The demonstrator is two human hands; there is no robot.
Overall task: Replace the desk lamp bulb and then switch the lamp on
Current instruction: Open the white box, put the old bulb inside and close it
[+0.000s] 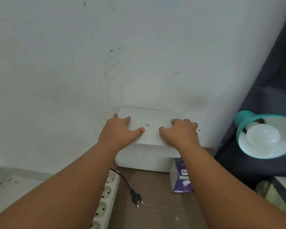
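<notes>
Right now I see the teal desk lamp at three o'clock, its shade tipped so the mouth faces me and down-left, the white bulb seated inside. My left hand and right hand lie flat on the white box at twelve o'clock, each grip spread open and pressing its lid. On the counter sit a purple bulb carton, a loose plug and a power strip at six o'clock.
</notes>
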